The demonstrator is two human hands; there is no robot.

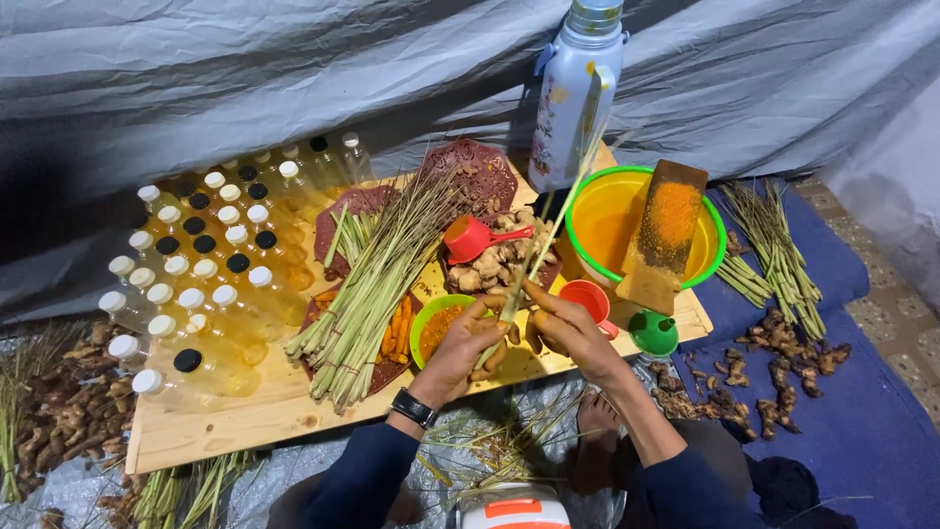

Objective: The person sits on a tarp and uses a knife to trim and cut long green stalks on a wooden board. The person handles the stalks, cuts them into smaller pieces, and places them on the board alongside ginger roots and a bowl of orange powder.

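Lemongrass stalk (548, 230) base hidden between both hands.

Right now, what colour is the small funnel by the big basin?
Green funnel, clearest in the head view.

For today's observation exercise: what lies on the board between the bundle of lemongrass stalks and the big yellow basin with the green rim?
In the head view, between the lemongrass bundle and the basin lies a pile of ginger roots with a red scoop resting on it.

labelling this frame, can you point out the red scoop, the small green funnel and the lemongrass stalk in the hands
red scoop (467, 239), head view, on its bowl
small green funnel (652, 333), head view, on its rim
lemongrass stalk (550, 235), head view, mid-stem above the hands
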